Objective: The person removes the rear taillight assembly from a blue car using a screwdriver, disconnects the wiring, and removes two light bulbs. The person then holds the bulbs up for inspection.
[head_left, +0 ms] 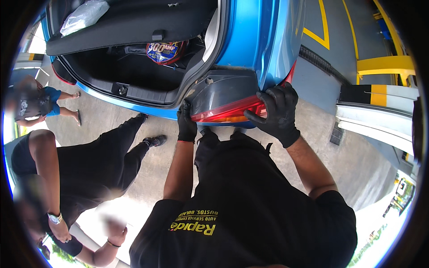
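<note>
A red tail light (230, 110) with an amber strip sits at the rear corner of a blue car (241, 35), beside a dark grey panel (228, 87). My left hand (187, 123), in a black glove, grips the lamp's inner end, its fingers partly hidden along the edge. My right hand (279, 111), also gloved in black, curls round the outer end, thumb on the near side and fingers over the top. Whether the lamp is seated or loose in the body, I cannot tell.
Left of the lamp is the open boot (120, 76), holding a round red-and-blue package (165, 52). A clear plastic bag (85, 17) lies on the black parcel shelf (134, 29). A person in black (89, 165) stands close on my left, another (38, 102) farther off. Yellow rails (386, 65) stand right.
</note>
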